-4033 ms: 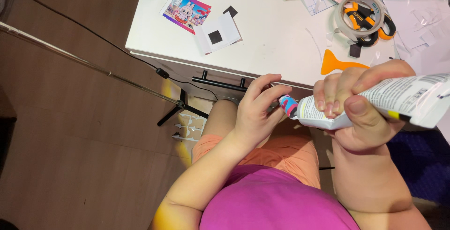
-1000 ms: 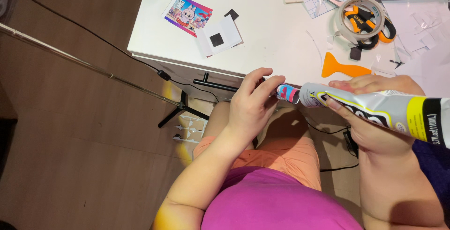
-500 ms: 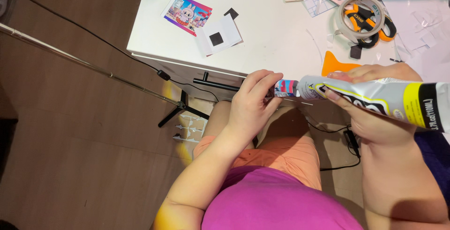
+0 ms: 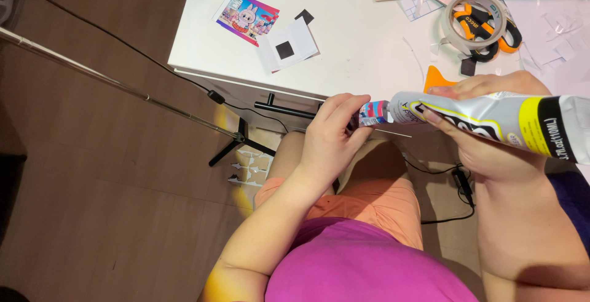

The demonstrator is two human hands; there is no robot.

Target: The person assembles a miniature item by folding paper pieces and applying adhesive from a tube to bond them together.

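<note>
Head view, looking straight down: the right hand (image 4: 491, 136) is wrapped around a soft, silvery glue tube (image 4: 491, 114) with black and yellow bands, held level below the table edge, nozzle pointing to nine o'clock. The left hand (image 4: 329, 139) pinches the tube's small cap (image 4: 372, 112) between thumb and fingertips, closed on it; whether the cap is seated or loose cannot be told. Both hands hang over the person's lap, above orange shorts (image 4: 369, 200) and a magenta top (image 4: 362, 265).

At twelve o'clock the smooth white table (image 4: 356, 37) ends in a straight edge just above the knuckles, with a dark bar handle (image 4: 289, 110) below it. Toward nine o'clock lies open brown wood floor (image 4: 92, 185), crossed by a thin metal pole (image 4: 117, 87) on a black tripod foot and a black cable.

On the table, at eleven o'clock, sit a glossy colourful card (image 4: 249, 16) and a white paper with a black square (image 4: 287, 45). At one o'clock a ring of clear tape (image 4: 474, 24) lies over orange-handled scissors (image 4: 485, 28), beside a flat orange cut-out (image 4: 437, 77) and scattered white paper scraps.
</note>
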